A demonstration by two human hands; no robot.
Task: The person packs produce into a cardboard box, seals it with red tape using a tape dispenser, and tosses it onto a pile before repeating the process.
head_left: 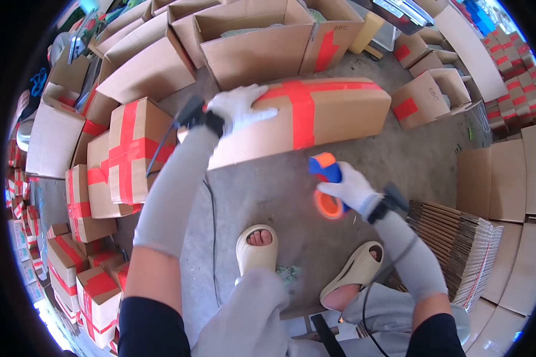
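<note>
A long cardboard box (pixel 345 116) lies on the floor in front of me, with red tape along its top and a red band crossing it. My left hand (pixel 238 110), in a white glove, rests on the box's left end with fingers spread. My right hand (pixel 354 189), gloved too, grips a blue and orange tape dispenser (pixel 329 169) in the air on the near side of the box. An orange ring shows at the dispenser's lower part. The dispenser is apart from the box.
Open cardboard boxes (pixel 256 56) stand in a row beyond. Taped boxes (pixel 134 152) are stacked at the left. Flattened cartons (pixel 458 244) lean at the right, near large cardboard sheets (pixel 506 178). A black cable (pixel 213 238) runs along the floor beside my sandalled feet (pixel 257 250).
</note>
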